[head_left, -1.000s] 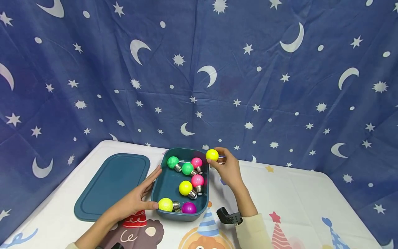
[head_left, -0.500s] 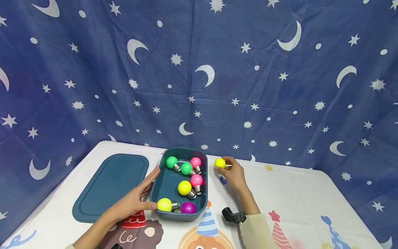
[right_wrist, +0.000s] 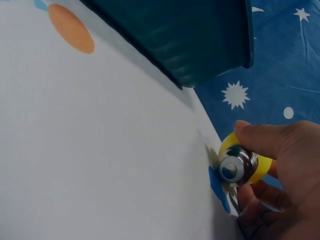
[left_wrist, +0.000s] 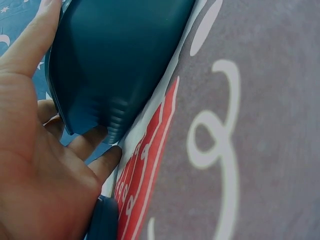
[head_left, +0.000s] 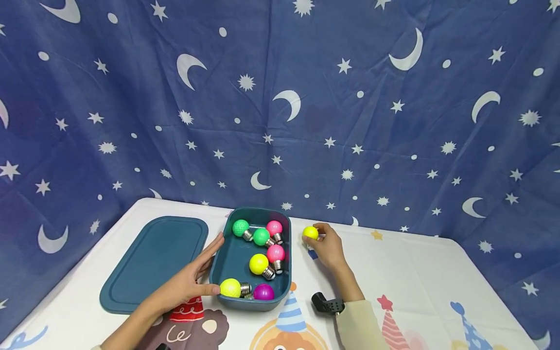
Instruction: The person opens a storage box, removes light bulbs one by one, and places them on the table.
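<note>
Just right of the box, my right hand (head_left: pixel 329 247) pinches a yellow light bulb (head_left: pixel 310 233) between thumb and fingers, low over the tablecloth. In the right wrist view the silver screw base of this bulb (right_wrist: pixel 237 166) faces the camera. My left hand (head_left: pixel 188 282) rests along the left side of a dark teal box (head_left: pixel 227 257), its thumb at the near corner and fingers spread along the wall. Inside lie two green bulbs (head_left: pixel 261 236), two pink bulbs (head_left: pixel 276 253), two yellow bulbs (head_left: pixel 259 264) and a purple bulb (head_left: pixel 264 292).
A flat teal lid (head_left: pixel 153 262) lies left of the box, partly behind the left forearm. The white tablecloth (head_left: pixel 420 282) has cartoon prints. A blue curtain (head_left: pixel 315 107) with moons and stars hangs behind the table.
My right hand has carried the yellow bulb from beside the box's far right rim to the right and down toward the tablecloth. The left hand stays at the box.
</note>
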Action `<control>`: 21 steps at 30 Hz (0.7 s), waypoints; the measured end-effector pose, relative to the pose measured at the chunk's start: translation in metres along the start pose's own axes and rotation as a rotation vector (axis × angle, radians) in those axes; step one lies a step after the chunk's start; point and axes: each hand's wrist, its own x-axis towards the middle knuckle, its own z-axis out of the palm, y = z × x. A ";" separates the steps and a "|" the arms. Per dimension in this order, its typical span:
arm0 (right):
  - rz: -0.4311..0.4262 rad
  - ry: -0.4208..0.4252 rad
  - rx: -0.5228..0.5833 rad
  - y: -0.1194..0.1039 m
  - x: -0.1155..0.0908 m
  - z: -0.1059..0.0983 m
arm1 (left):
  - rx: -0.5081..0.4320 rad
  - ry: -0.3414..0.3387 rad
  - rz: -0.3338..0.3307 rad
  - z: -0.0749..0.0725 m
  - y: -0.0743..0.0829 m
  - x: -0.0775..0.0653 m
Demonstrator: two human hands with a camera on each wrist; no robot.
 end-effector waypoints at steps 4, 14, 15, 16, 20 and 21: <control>0.009 0.003 -0.012 -0.001 0.002 -0.002 | -0.001 -0.001 0.012 0.000 0.002 0.003; 0.026 -0.014 -0.020 -0.002 0.004 -0.008 | 0.017 0.008 0.009 0.000 0.002 0.002; 0.029 -0.020 -0.015 -0.003 0.004 -0.009 | 0.021 0.008 0.011 0.000 0.002 0.001; 0.031 -0.024 -0.010 -0.004 0.003 -0.010 | 0.024 0.010 0.008 0.000 0.002 0.001; 0.029 -0.036 0.004 -0.007 0.001 -0.013 | 0.010 -0.001 0.004 -0.001 0.001 -0.001; 0.028 -0.036 0.009 -0.008 0.000 -0.014 | 0.002 -0.007 0.008 -0.001 0.001 -0.001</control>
